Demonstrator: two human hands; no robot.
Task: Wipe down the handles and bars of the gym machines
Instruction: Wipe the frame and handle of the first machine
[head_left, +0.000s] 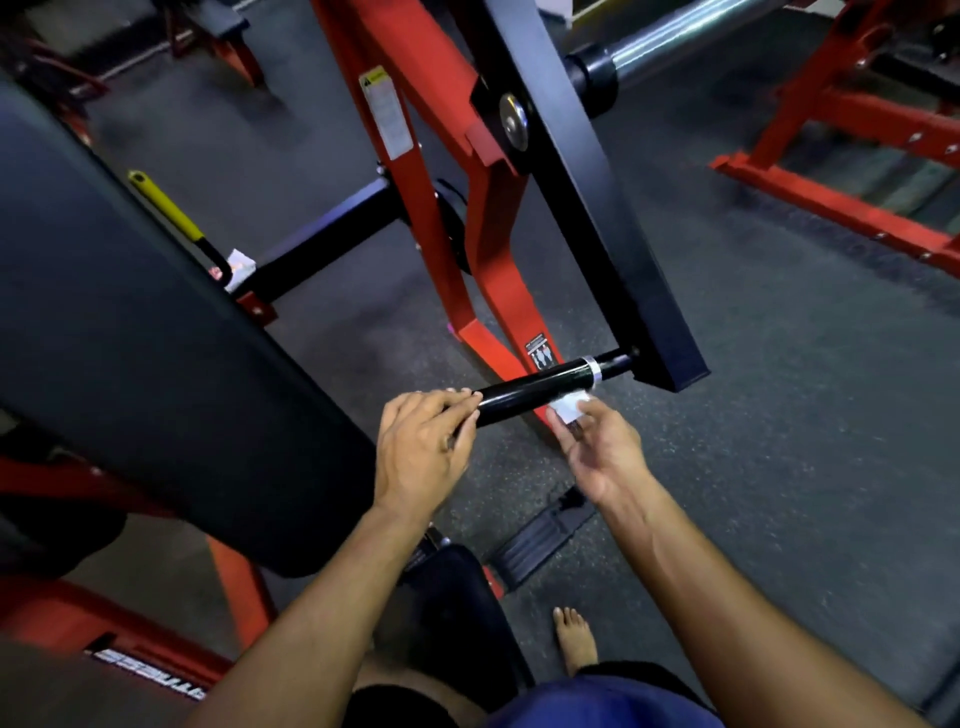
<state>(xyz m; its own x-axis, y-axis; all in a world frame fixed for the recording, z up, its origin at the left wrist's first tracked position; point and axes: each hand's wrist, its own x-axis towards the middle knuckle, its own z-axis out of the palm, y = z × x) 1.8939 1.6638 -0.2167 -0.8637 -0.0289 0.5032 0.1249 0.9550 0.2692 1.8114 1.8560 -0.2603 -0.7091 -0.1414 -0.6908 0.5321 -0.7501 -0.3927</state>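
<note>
A black handle grip (535, 388) juts from the black lever arm (597, 208) of a red-framed gym machine (441, 171). My left hand (421, 452) grips the near end of the handle, fingers curled over it. My right hand (602, 452) pinches a small white wipe (569, 405) and holds it against the underside of the handle near its silver collar.
A large black back pad (156, 338) fills the left side. A yellow adjustment lever (166, 208) and a white scrap (240, 267) sit behind it. A chrome weight bar (675, 36) runs top right. Another red frame (831, 187) stands on the dark rubber floor. My bare foot (574, 642) is below.
</note>
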